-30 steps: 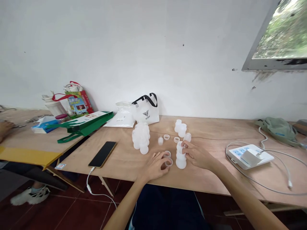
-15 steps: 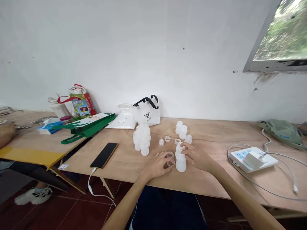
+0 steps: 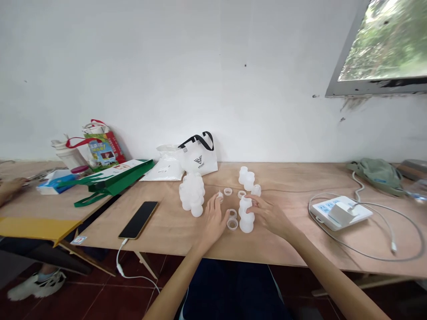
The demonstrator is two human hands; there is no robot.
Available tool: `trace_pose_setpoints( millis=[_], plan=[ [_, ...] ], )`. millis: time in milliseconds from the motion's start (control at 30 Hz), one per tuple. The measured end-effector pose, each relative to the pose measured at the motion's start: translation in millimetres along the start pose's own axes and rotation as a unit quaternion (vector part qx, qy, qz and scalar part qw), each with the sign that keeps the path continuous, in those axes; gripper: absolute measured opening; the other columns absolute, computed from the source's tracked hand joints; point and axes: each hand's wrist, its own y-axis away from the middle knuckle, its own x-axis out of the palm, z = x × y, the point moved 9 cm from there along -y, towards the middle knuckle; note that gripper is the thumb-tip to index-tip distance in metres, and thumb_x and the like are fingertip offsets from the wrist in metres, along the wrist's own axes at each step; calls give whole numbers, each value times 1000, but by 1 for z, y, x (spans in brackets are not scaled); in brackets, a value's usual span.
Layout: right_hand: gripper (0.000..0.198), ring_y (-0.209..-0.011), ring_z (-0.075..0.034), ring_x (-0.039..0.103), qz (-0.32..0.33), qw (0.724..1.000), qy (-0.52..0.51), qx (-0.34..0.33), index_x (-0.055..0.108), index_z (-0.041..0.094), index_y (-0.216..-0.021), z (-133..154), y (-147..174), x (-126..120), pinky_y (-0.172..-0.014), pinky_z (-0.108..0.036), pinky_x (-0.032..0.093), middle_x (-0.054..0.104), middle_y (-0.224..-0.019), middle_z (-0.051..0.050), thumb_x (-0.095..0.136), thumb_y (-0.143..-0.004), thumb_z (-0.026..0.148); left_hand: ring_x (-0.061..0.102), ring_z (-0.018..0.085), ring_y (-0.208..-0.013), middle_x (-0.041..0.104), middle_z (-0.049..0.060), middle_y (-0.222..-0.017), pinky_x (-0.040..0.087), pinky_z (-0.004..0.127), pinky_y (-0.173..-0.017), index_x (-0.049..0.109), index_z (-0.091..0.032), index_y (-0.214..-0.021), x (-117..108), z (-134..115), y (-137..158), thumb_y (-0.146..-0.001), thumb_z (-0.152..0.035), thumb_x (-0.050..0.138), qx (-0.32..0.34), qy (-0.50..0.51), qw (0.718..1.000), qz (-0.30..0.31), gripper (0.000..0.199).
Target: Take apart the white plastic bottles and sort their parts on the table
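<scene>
A white, bulging plastic bottle (image 3: 246,222) with an uncapped-looking neck stands upright near the table's front edge. My right hand (image 3: 269,216) grips its upper part from the right, fingertips against the neck side. My left hand (image 3: 213,220) is stretched forward with fingers apart. Its fingertips come up beside a small clear spouted piece (image 3: 220,196); whether they touch it I cannot tell. Between my hands lie two clear plastic rings, a nearer ring (image 3: 232,228) and one just behind it (image 3: 232,210). Farther back are another ring (image 3: 227,188) and a ring (image 3: 242,192) behind the bottle.
A cluster of white bottles (image 3: 192,195) stands left, with more white pieces (image 3: 248,181) at the back. A phone (image 3: 138,220) on a cable lies left; a power strip (image 3: 340,212) with looping cables lies right. Bags (image 3: 204,162) lean against the wall. Another person's hand (image 3: 11,190) shows far left.
My left hand has left the rings, moving forward and left to the spouted piece with its fingers straightened. My right hand stays on the bottle. The view has shifted slightly right.
</scene>
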Motion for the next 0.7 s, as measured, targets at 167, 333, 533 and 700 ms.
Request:
trace_pose_setpoints(
  millis=[167,333,533,700],
  plan=[
    [53,-111,-20,67,-13,998,-55,-7,67,25,-113,5,1,-17,-84,-34,56,53,-152,-7,40,-78,-4,21,29,-157,24,20,-164,26,54,-127,15,-18,-155,18,17,-18,-99,-20,41,-54,47,997,-41,61],
    [41,-114,-23,64,-145,982,-90,82,62,27,-125,-24,5,-40,-84,-36,55,62,-135,-10,39,-95,11,18,31,-158,20,23,-166,24,54,-128,5,-14,-157,29,39,-37,-96,-16,41,-107,53,991,-60,71],
    [51,-139,-33,44,-246,937,-80,235,42,25,-145,-70,4,-22,-114,-57,39,48,-148,-14,50,-97,40,46,35,-142,45,22,-148,41,52,-114,34,-15,-146,43,60,-45,-95,-20,51,-143,-69,987,1,53],
    [81,-143,-40,41,-212,927,-89,297,23,21,-155,-92,1,23,-113,-61,39,43,-154,-21,55,-91,59,61,29,-118,61,14,-126,49,46,-101,48,-20,-131,45,63,-45,-100,-20,45,-129,-106,986,30,31]
  ],
)
